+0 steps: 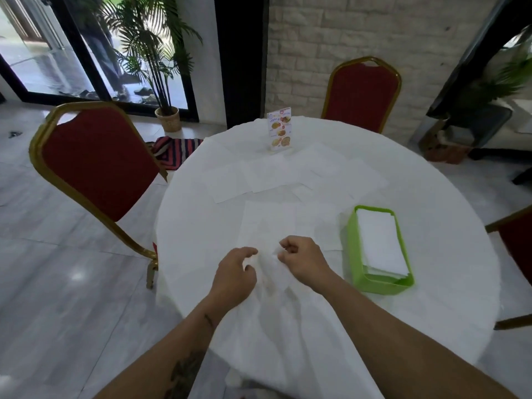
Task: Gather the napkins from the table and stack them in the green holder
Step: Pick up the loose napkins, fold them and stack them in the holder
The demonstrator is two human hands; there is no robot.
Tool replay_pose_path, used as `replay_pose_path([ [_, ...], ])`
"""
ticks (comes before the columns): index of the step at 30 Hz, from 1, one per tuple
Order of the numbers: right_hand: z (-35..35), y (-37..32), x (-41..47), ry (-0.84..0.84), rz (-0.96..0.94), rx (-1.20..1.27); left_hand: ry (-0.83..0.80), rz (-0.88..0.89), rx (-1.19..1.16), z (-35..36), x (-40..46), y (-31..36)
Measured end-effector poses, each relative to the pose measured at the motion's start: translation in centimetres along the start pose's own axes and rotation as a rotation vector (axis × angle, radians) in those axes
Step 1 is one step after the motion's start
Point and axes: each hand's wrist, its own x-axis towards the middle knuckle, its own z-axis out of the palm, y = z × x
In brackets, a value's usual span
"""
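Several white napkins (267, 174) lie flat and spread across the middle of the round white table (431, 203). One larger napkin (267, 223) lies just beyond my hands, its near edge crumpled up between them. My left hand (234, 275) and my right hand (302, 262) both pinch that near edge from either side. The green holder (352, 249) stands to the right of my right hand, with a stack of folded white napkins (380, 243) inside it.
A menu stand (279, 129) is upright at the table's far side. Red chairs with gold frames stand at the left (98, 165), the far side (362, 93) and the right edge (515, 243). A potted palm (161, 61) stands by the window.
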Motion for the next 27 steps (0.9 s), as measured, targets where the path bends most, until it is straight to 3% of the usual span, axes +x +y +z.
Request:
replay_pose_path([
  [5,-8.4,1.7,0.8,0.23,-0.005,0.108,-0.009,0.08,-0.101,3.2,1.9,6.7],
  [11,-16.9,6.7,0.6,0.442,0.231,0.138,-0.195,0.141,-0.048,8.7,2.9,12.5],
  [15,-18.5,9.2,0.5,0.419,0.372,0.121,-0.29,0.172,0.036,11.9,2.6,14.4],
  [21,-19.5,10.4,0.3,0.386,0.404,0.126,-0.342,0.186,0.122,14.5,2.6,16.0],
  [24,-20.1,10.0,-0.1,0.311,0.372,-0.045,-0.362,0.215,0.205,15.3,2.8,16.2],
  [27,-20.2,10.0,-0.5,0.297,0.241,-0.379,-0.385,0.206,0.324,16.0,2.9,15.9],
])
